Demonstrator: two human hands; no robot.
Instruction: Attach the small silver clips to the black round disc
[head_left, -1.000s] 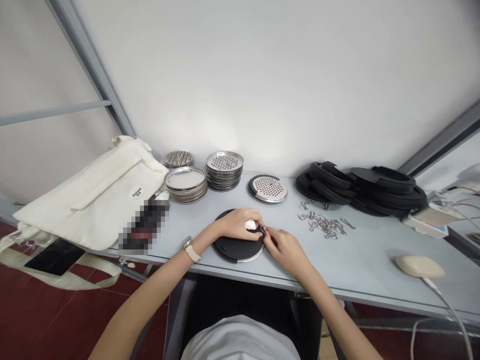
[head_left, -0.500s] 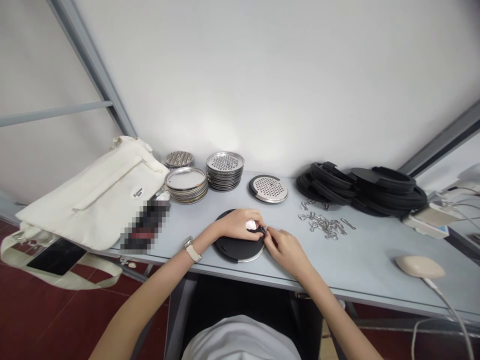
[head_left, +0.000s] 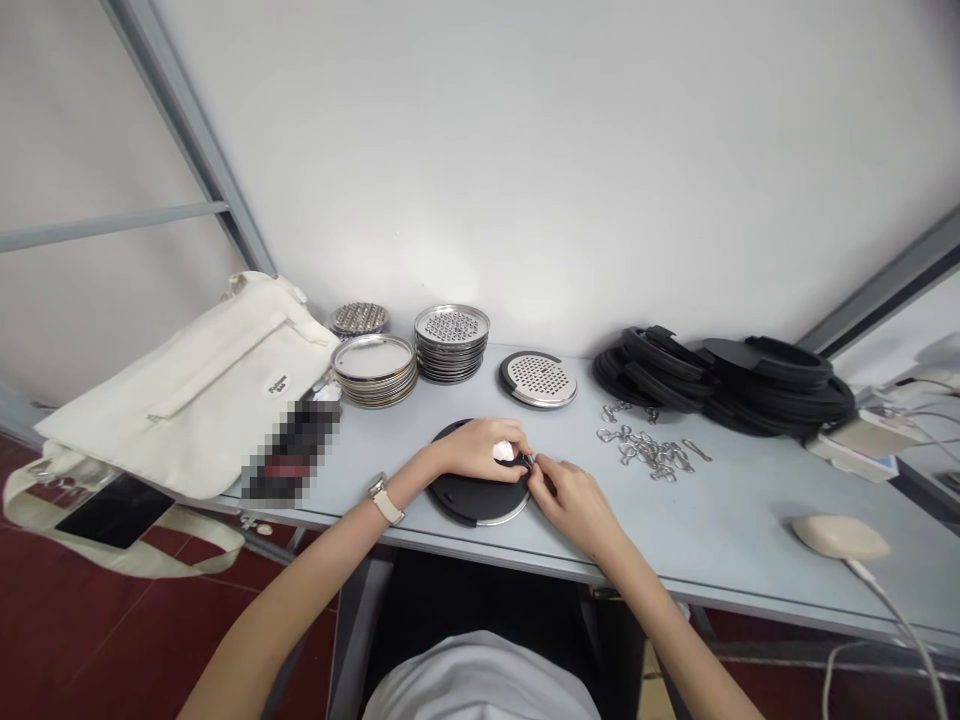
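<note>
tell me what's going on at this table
A person's bare left hand and bare right hand meet at the right edge of a flat, round black disc lying on the pale grey table. Their fingertips are together at a small dark piece, mostly hidden. Behind the disc lies a round, perforated silver metal plate with black edging; loose silver metal clips are scattered to the right.
</note>
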